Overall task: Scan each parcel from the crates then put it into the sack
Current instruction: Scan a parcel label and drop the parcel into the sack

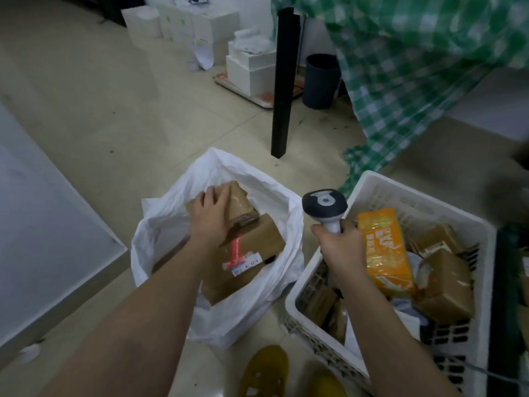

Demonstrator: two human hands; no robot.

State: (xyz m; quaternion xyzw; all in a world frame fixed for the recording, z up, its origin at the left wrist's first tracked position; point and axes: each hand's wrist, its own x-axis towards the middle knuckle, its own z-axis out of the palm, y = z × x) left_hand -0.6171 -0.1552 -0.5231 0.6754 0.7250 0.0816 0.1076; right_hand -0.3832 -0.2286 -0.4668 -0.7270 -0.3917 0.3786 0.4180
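Left hand point(211, 216) reaches into the open white sack point(160, 224), fingers curled over a small brown parcel point(239, 203), gripping its near side; that parcel sits on top of a bigger box point(252, 245) with red tape and a white label, both inside the sack mouth. Right hand point(340, 247) is wrapped tight round the handle of a scanner point(325, 203), head of the scanner up and pointing away, held above the gap between sack and crate point(380, 187). The white crate is just right of the sack, touching or nearly so; cannot tell which. In the crate: an orange pack point(386, 253) right beside the right hand, brown parcels point(446, 285) further right and under the forearm. Held parcel is well left of the scanner, apart from it. Green checked cloth point(415, 67) hangs behind the crate, black post point(283, 81) stands on the floor beyond the sack, dark bin point(322, 81) near it. Yellow shoes point(263, 371) at bottom edge.
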